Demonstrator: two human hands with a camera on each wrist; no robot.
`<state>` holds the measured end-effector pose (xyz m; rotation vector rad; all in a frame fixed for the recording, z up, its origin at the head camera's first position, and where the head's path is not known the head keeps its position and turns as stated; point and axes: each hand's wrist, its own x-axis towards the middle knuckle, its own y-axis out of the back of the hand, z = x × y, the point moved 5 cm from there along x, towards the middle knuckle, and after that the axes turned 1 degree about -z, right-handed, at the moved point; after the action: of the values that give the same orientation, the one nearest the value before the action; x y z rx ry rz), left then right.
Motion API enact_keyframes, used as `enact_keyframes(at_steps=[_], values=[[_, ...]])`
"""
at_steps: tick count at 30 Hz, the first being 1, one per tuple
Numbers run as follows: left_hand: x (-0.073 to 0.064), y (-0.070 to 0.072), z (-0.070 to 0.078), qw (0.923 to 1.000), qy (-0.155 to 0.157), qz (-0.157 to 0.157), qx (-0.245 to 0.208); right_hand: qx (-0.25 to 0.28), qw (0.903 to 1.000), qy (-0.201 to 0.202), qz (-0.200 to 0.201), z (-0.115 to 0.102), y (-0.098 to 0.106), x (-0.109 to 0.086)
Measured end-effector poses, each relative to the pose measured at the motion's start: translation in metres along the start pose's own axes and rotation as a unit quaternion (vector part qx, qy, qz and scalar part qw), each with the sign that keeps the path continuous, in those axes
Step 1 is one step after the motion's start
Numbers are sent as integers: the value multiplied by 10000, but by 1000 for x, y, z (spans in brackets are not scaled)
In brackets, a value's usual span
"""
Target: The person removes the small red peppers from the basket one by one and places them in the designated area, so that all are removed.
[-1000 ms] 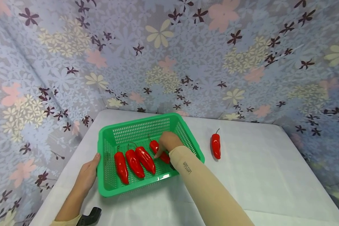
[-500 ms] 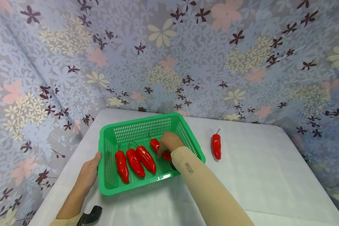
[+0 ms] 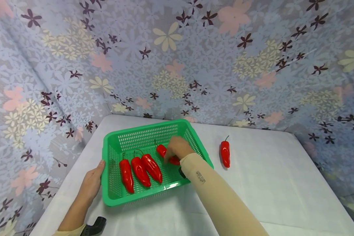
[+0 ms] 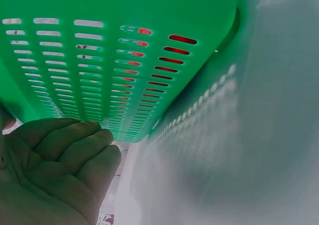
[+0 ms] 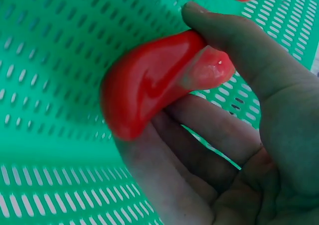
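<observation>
In the head view, my right hand (image 3: 179,147) reaches into a green slotted plastic basket (image 3: 186,122) and holds a glossy red chili pepper (image 3: 161,149) lying at a slant, partly hidden by the fingers. The right wrist view shows this chili pepper (image 5: 149,80) between thumb and fingers, its rounded end toward the camera. Three more red chili peppers (image 3: 140,171) lie side by side in the basket's left half, stems away from me. My left hand (image 3: 91,182) touches the basket's left side from outside; in the left wrist view its fingers (image 4: 82,145) lie nearly straight at the slotted wall.
Another red chili pepper (image 3: 225,153) lies on the white-covered table (image 3: 265,177), right of the basket. Flower-patterned fabric or paper (image 3: 177,65) rises behind and left of the table. A black wrist strap (image 3: 95,226) shows on my left wrist.
My right hand has shifted slightly right, and the lower end of the held chili pepper has swung a little up and right. The left hand, basket and other chili peppers stay put.
</observation>
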<state>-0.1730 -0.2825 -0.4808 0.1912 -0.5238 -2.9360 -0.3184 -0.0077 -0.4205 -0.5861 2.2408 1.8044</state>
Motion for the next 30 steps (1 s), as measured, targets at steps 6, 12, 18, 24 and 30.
enact_keyframes(at_steps=[6, 12, 18, 24, 30], values=[[0, -1, 0, 9999, 89, -56, -59, -161, 9998, 102, -17, 4, 9, -5], [-2, 0, 0, 9998, 173, 18, 101, -161, 9994, 272, 101, 4, 21, -15], [-2, 3, -2, 9990, 226, 144, 359, -104, 9982, 495, 323, 2, 41, -25], [-2, 2, -3, 9995, 183, 118, 228, -92, 9986, 400, 347, 7, 63, -32], [-1, -2, -3, 9999, 96, -21, 21, 136, 9991, 242, 323, 18, 84, -39]])
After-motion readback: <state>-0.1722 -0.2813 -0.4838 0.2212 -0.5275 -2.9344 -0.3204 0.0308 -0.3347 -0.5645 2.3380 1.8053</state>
